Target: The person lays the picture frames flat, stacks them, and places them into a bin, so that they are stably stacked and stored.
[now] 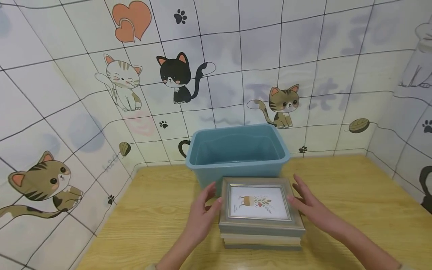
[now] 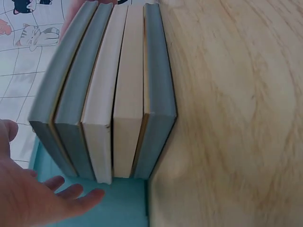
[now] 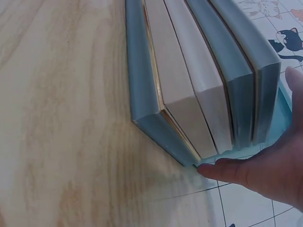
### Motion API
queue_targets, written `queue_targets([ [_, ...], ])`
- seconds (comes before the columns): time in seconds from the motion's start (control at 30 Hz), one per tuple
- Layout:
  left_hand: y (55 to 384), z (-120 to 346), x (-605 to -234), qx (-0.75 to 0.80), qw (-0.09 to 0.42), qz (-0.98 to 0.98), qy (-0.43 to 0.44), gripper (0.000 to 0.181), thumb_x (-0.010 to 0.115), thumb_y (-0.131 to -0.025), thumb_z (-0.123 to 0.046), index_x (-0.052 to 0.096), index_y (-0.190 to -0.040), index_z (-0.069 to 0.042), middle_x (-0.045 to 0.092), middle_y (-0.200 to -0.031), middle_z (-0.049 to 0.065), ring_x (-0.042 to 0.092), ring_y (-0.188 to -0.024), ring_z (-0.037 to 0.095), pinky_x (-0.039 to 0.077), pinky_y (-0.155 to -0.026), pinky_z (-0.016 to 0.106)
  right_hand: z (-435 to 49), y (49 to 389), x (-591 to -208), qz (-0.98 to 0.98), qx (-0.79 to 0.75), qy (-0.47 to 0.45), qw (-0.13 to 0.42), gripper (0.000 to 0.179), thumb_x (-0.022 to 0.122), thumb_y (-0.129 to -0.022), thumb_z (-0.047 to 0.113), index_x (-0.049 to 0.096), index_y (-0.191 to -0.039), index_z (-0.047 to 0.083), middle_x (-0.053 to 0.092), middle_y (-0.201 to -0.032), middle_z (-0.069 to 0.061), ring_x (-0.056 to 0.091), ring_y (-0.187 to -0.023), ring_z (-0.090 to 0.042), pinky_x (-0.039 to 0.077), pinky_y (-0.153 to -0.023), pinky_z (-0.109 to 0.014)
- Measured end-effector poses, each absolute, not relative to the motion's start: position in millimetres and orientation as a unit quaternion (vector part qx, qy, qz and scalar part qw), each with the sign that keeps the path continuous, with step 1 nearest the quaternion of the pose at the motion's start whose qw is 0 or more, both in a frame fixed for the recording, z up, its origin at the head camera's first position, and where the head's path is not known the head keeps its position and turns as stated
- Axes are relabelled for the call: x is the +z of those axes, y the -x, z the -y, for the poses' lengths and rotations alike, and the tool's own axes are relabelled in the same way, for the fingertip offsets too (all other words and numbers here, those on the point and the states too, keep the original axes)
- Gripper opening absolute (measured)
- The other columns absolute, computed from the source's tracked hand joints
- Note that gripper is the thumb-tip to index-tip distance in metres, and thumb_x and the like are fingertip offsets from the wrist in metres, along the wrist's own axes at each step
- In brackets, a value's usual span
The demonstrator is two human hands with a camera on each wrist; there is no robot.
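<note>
A stack of several picture frames (image 1: 262, 225) lies on the wooden table, edges roughly lined up. Its top frame has a silvery border round a white print of a potted plant, turned sideways. In both wrist views the stack's sides (image 2: 97, 90) show blue-grey and cream layers. At the stack's left side, my left hand (image 1: 202, 213) has its fingers loosely spread, thumb near the top frame's edge. On the opposite side my right hand (image 1: 312, 208) is held the same way, its thumb overlapping the top frame's right border in the head view. Neither hand grips anything.
Right behind the stack stands a light blue plastic bin (image 1: 236, 165), its near wall partly hidden by the frames. The wooden table (image 1: 162, 210) extends to both sides. White tiled-pattern walls (image 1: 222, 93) with cartoon cats enclose the back, left and right.
</note>
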State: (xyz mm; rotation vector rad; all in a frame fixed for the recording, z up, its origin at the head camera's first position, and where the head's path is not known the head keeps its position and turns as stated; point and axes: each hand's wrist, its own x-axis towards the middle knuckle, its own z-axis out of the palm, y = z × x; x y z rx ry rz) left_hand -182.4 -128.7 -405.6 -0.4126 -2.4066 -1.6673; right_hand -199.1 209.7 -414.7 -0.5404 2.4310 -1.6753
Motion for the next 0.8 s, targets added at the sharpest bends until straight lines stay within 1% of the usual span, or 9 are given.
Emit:
queue_targets([
  [0.07, 184.0, 125.4, -408.4, -0.569, 0.071, 0.808, 0.131, 0.06, 0.058, -0.106, -0.029, 0.038, -0.157, -0.005, 0.048, -0.149, 0.022, 0.046, -0.136, 0.043, 0.044, -0.103, 0.06, -207.8, 198.5, -416.8, -0.805, -0.562, 0.173, 0.078, 0.084, 0.046, -0.11, 0.024, -0.018, -0.161, 0.005, -0.005, -0.16, -0.041, 0.009, -0.14, -0.068, 0.027, -0.108, -0.072],
  [0.17, 185.9, 120.5, -411.1, -0.583, 0.051, 0.803, 0.118, 0.061, 0.053, -0.108, -0.031, 0.032, -0.16, -0.006, 0.042, -0.153, 0.022, 0.042, -0.139, 0.044, 0.038, -0.108, 0.064, -205.0, 199.7, -421.1, -0.796, -0.574, 0.171, 0.087, 0.087, 0.048, -0.109, 0.025, -0.02, -0.16, 0.005, -0.011, -0.16, -0.04, -0.003, -0.144, -0.064, 0.013, -0.111, -0.074],
  [0.23, 187.2, 117.4, -412.6, -0.593, 0.044, 0.796, 0.111, 0.062, 0.05, -0.109, -0.031, 0.029, -0.16, -0.004, 0.04, -0.155, 0.023, 0.04, -0.141, 0.046, 0.035, -0.11, 0.064, -203.5, 200.7, -423.3, -0.788, -0.584, 0.169, 0.095, 0.089, 0.049, -0.109, 0.025, -0.021, -0.159, 0.004, -0.017, -0.161, -0.036, -0.012, -0.146, -0.058, 0.004, -0.111, -0.074],
  [0.3, 189.5, 114.6, -414.6, -0.599, 0.043, 0.792, 0.108, 0.061, 0.048, -0.11, -0.031, 0.028, -0.16, -0.003, 0.038, -0.156, 0.024, 0.038, -0.141, 0.046, 0.034, -0.111, 0.062, -202.3, 201.4, -424.9, -0.784, -0.591, 0.163, 0.102, 0.09, 0.049, -0.108, 0.025, -0.021, -0.159, 0.005, -0.02, -0.162, -0.033, -0.016, -0.147, -0.053, 0.0, -0.112, -0.072],
  [0.37, 192.0, 112.8, -416.6, -0.6, 0.042, 0.792, 0.107, 0.061, 0.047, -0.11, -0.031, 0.027, -0.161, -0.002, 0.036, -0.157, 0.025, 0.036, -0.143, 0.047, 0.032, -0.113, 0.062, -201.1, 201.4, -425.1, -0.78, -0.597, 0.153, 0.113, 0.089, 0.049, -0.108, 0.026, -0.022, -0.16, 0.007, -0.022, -0.164, -0.028, -0.017, -0.148, -0.049, -0.001, -0.112, -0.072],
  [0.57, 195.7, 108.8, -421.4, -0.605, 0.028, 0.789, 0.105, 0.067, 0.05, -0.109, -0.03, 0.02, -0.162, -0.003, 0.027, -0.162, 0.026, 0.026, -0.148, 0.048, 0.023, -0.116, 0.064, -198.9, 202.1, -425.1, -0.777, -0.601, 0.124, 0.141, 0.093, 0.05, -0.107, 0.035, -0.024, -0.16, 0.017, -0.024, -0.164, -0.024, -0.018, -0.148, -0.049, -0.001, -0.111, -0.075],
  [0.8, 197.4, 107.8, -423.8, -0.634, -0.005, 0.764, 0.119, 0.078, 0.057, -0.104, -0.026, 0.013, -0.165, -0.009, 0.02, -0.164, 0.027, 0.022, -0.148, 0.051, 0.028, -0.113, 0.066, -198.1, 201.9, -426.4, -0.77, -0.611, 0.122, 0.134, 0.099, 0.057, -0.103, 0.031, -0.022, -0.161, 0.021, -0.024, -0.165, -0.022, -0.019, -0.149, -0.047, -0.003, -0.11, -0.076],
])
